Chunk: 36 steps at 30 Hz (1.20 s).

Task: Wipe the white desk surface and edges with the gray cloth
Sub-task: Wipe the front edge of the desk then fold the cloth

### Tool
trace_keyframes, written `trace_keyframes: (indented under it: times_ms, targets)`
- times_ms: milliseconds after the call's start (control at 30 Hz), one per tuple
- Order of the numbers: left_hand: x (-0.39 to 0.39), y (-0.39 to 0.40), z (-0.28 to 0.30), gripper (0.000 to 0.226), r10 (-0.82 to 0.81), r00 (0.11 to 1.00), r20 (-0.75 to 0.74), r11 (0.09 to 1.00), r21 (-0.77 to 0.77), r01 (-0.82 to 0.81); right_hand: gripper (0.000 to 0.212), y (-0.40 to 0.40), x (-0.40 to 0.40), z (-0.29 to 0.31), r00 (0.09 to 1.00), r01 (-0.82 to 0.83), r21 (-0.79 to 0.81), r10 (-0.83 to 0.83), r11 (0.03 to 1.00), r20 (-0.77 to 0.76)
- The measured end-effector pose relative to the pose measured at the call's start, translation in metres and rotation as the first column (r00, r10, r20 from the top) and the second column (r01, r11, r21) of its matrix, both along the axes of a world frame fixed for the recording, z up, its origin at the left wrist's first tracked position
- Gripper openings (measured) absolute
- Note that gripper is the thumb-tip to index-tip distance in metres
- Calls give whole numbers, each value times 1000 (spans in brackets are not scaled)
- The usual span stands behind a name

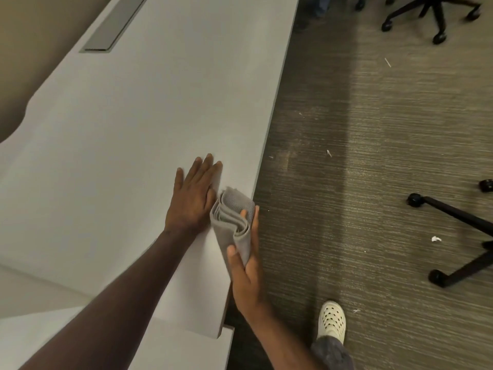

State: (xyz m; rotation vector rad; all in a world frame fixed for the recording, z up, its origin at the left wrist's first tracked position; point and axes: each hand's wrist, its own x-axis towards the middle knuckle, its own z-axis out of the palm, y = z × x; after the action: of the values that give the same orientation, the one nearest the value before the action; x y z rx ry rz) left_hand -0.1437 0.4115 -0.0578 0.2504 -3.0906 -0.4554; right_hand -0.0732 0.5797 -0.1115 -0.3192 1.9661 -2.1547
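Count: 1 desk (pixel 128 134), 1 cloth (pixel 234 222), 2 hands, 1 shoe (pixel 331 320), probably 2 chair bases.

The white desk (pixel 128 124) runs long and bare beside a beige wall, with a gray inset panel (pixel 114 25) set flush near its far edge. A left hand (pixel 190 198) lies flat, palm down, on it near the front edge. Just beside that hand, a folded gray cloth (pixel 233 225) rests at the desk's edge.
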Motion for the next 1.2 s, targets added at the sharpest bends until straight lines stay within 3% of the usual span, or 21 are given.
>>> trace_keyframes:
  times_ms: [167, 367, 533, 667, 767, 867, 1200]
  targets:
    - [0, -1, -4, 58, 12, 1000, -16, 1000, -16, -13, 78, -20, -104, -4, 998, -13, -147, 23, 989, 62]
    - [0, -4, -7, 58, 10, 1000, 12, 999, -46, -9, 82, -45, -251, 9, 988, 102, -19, -99, 995, 117]
    - [0, -5, -10, 58, 10, 1000, 15, 999, -51, -9, 60, -53, -310, 12, 973, 121, 17, -122, 993, 198]
    - [0, -5, -10, 58, 4, 1000, 8, 999, -47, -3, 50, -56, -295, 13, 955, 167, 86, -183, 982, 234]
    - [0, -5, -9, 57, 1, 1000, 7, 999, -50, -1, 60, -50, -261, 25, 974, 152, 82, -163, 985, 158]
    - [1, -3, -7, 54, 1, 1000, -10, 999, -51, -1, 68, -42, -210, 27, 989, 136, 116, -142, 984, 47]
    - [4, 5, 2, 52, 28, 1000, -1, 998, -64, -28, 67, -14, -30, 28, 995, 102, 106, -101, 989, -10]
